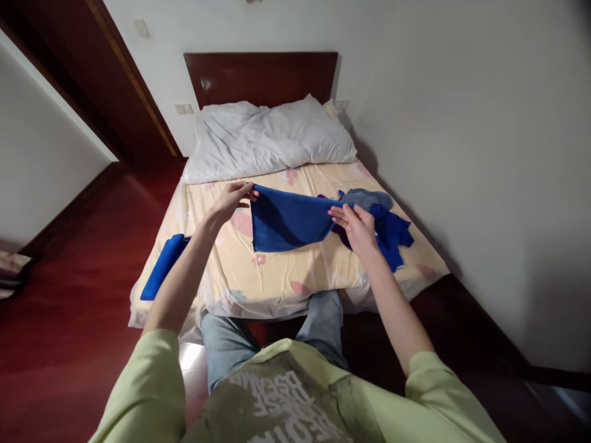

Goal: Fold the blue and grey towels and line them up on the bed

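Blue cloth [293,223] hanging between left hand [234,199] and right hand [357,225], pinched in both, long axis across bed [272,286]

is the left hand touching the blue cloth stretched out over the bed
Touching: the head view shows the left hand gripping the blue cloth at its upper corner.

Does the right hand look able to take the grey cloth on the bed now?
Probably yes: the right hand seems close to the grey cloth, and nothing visible blocks the way. But it holds one end of the hanging blue cloth, so it would likely have to let go first.
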The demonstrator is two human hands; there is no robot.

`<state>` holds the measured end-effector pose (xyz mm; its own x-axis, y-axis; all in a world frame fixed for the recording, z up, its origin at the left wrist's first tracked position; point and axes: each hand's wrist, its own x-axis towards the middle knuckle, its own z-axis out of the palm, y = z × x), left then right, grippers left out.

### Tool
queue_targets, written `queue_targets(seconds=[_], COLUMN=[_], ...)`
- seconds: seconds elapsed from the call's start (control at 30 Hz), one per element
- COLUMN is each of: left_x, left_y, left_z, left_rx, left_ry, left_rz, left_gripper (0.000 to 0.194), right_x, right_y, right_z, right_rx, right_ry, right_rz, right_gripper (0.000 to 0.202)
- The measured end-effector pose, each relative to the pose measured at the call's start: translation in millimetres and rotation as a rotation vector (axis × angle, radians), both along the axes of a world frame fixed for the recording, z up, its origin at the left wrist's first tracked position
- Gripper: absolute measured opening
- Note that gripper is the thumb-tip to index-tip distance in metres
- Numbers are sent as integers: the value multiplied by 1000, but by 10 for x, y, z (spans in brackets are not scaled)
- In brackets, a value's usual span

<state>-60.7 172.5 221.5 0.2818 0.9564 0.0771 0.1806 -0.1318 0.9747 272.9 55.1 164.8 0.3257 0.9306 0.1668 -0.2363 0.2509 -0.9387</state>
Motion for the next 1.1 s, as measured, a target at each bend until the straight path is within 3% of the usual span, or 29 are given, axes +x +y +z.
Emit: queue_targets(seconds=[0.07,0.17,0.3,0.5,0.67,0.8,0.93,1.1], left_x=[-55,-144,-297,-527,-676,-717,-676,-597], left_y=[-122,-233,-354,-719,-969,-996,-847,-390], left_z=[179,351,463,518,434,285,95,-141], left_rx=[69,161,196,78,-88,-233,-340,-342], left_ry=[11,65,75,15,-34,-79,-131,-69], left_rz=[48,159,207,212,165,116,143,280], left_gripper=[46,42,40,43,43,50,43,23], right_x=[12,32,63,27,33,32,-25,-196], right_y=[31,62,81,-79,-266,-199,79,601], right_z=[239,464,606,734,823,812,688,483], right_rx=[35,64,70,-64,-212,-318,-445,-493], right_ry=[-54,-154,-256,-278,-254,-214,-199,-255], right_rz=[11,16,40,95,249,335,330,242], right_gripper=[45,48,58,59,51,46,39,33])
